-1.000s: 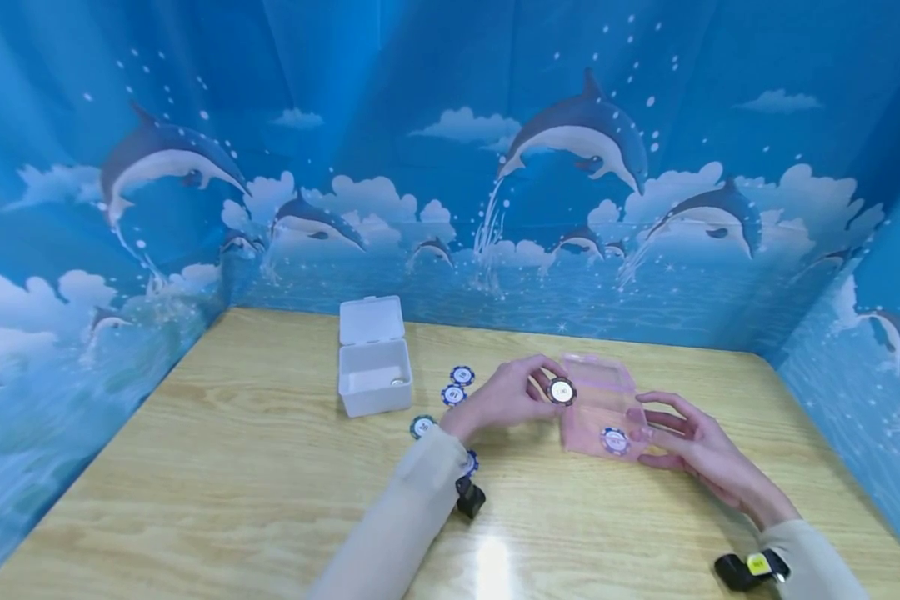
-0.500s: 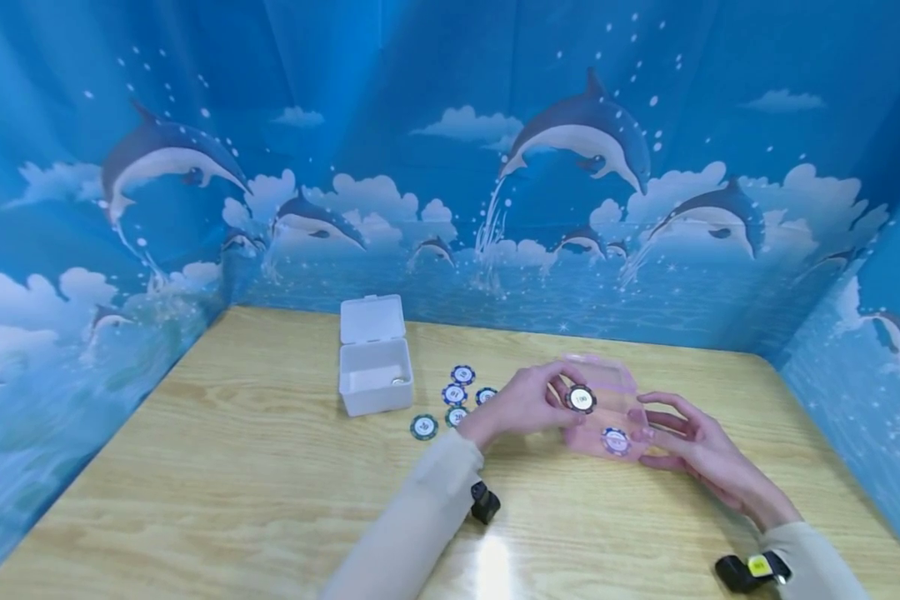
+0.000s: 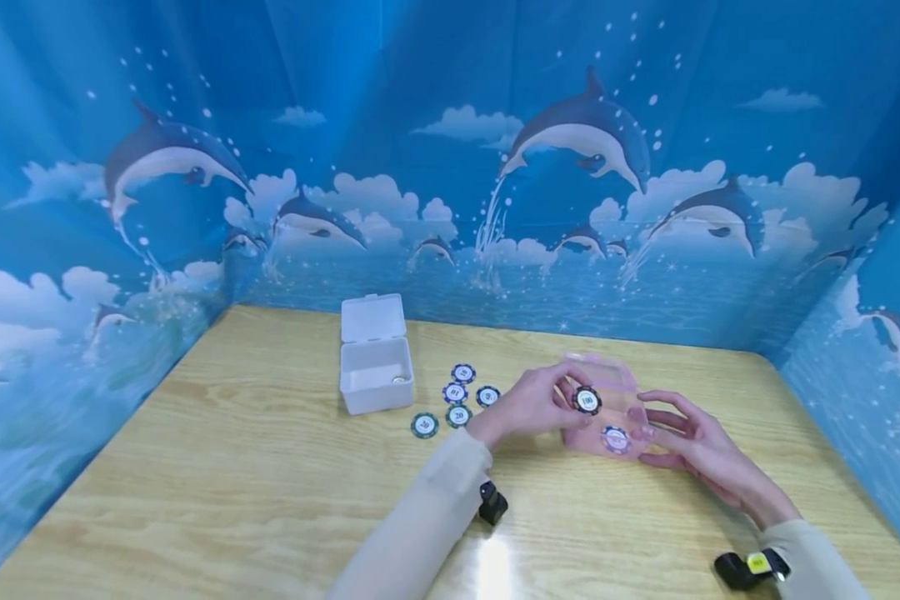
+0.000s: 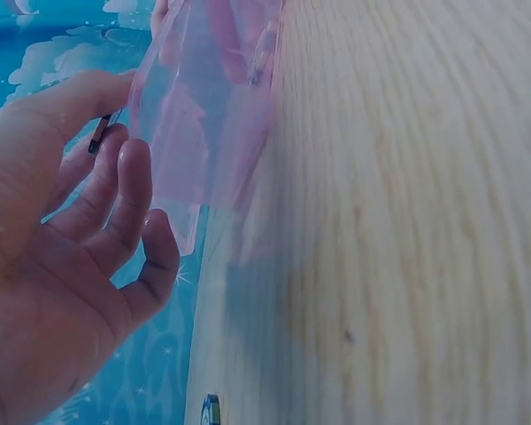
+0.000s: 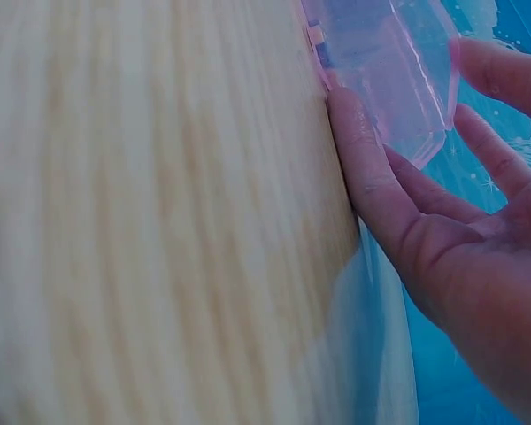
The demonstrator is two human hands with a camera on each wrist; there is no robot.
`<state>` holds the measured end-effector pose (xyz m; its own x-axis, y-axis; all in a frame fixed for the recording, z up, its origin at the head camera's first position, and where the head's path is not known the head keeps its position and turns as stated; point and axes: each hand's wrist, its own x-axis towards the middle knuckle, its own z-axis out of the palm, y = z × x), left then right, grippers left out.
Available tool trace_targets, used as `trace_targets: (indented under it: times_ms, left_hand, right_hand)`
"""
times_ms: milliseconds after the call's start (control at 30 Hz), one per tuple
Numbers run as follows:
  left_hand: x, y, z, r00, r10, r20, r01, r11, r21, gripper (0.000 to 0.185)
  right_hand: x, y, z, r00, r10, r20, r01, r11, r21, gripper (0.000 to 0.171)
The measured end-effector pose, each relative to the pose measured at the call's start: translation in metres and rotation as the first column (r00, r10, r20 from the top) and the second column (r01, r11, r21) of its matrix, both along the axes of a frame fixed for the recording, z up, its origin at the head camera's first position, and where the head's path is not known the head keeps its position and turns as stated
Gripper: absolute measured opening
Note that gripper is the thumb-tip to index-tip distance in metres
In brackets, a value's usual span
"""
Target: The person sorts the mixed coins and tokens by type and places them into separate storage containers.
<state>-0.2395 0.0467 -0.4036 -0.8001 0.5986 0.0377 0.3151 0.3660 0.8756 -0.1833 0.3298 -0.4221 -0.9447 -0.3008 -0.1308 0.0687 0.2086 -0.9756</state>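
My left hand pinches a black poker chip marked 100 between thumb and fingers, over the open pink see-through plastic box. Edge-on, the black chip shows beside the box's wall in the left wrist view. Inside the box lies a blue-and-white poker chip. At the box's right side, my right hand holds it with thumb and fingers spread along the wall. The right wrist view shows the thumb low by the table and the fingers around the clear pink box.
A white box with its lid up stands at the back left, a small round thing inside. Between it and my left hand lie several poker chips, among them a green chip and a blue chip. A dolphin-print curtain borders the wooden table.
My left hand has moved right with the black chip, farther over the pink box. Chips that its arm covered now show. The right hand and box stay put.
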Motion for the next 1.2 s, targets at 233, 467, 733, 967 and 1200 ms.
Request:
trace_targets:
  times_ms: [233,467,733,967,1200]
  left_hand:
    - [0.001,0.002,0.000,1.000,-0.014,0.007,0.014,1.000,0.010,0.049]
    - [0.000,0.002,-0.001,0.999,-0.030,-0.011,0.030,1.000,0.003,0.044]
    - [0.000,-0.002,-0.001,1.000,-0.031,-0.006,0.031,1.000,-0.001,0.042]
    - [-0.001,-0.012,0.002,1.000,-0.025,0.010,0.025,1.000,0.013,0.042]
    - [-0.002,-0.023,0.004,1.000,-0.015,0.017,0.015,1.000,0.005,0.042]
  right_hand:
    - [0.000,0.001,-0.001,1.000,0.018,-0.011,-0.018,1.000,-0.008,0.054]
    - [0.000,0.000,-0.001,0.999,0.034,-0.013,-0.034,0.999,-0.022,0.052]
    - [0.001,0.000,-0.001,0.998,0.055,-0.019,-0.056,0.996,-0.067,0.049]
    - [0.001,0.000,-0.001,0.999,0.048,-0.010,-0.048,0.997,-0.054,0.049]
    - [0.001,-0.001,0.000,0.999,0.046,-0.015,-0.047,0.998,-0.039,0.053]
